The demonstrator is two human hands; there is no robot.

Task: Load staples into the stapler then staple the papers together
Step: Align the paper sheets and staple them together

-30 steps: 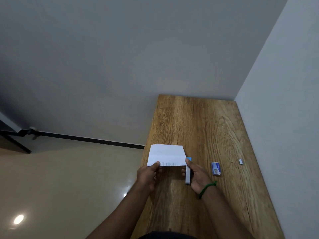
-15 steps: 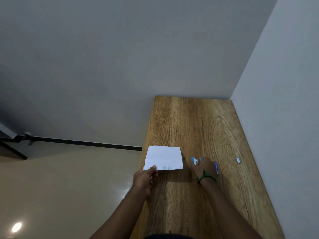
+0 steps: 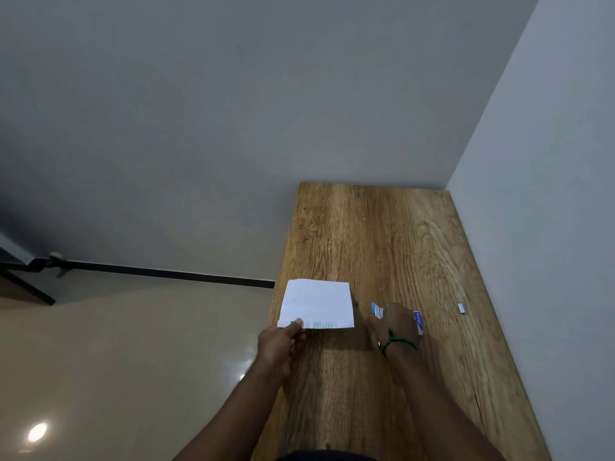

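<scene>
The white folded papers (image 3: 317,302) are pinched at their near left corner by my left hand (image 3: 281,346), at the left edge of the wooden table (image 3: 382,234). My right hand (image 3: 397,322), with a green wrist band, rests on the table to the right of the papers and covers most of the small blue and white stapler (image 3: 377,309); only its far end shows. I cannot tell whether the fingers still grip it. A blue staple box (image 3: 418,322) peeks out right of that hand. A small strip of staples (image 3: 461,308) lies further right.
The table runs along a grey wall on the right and ends at the far wall. Beige glossy floor lies to the left below the table edge, with a black skirting line.
My right hand has moved with the stapler from the papers' right edge to the right, down onto the table beside the staple box. My left hand still holds the papers.
</scene>
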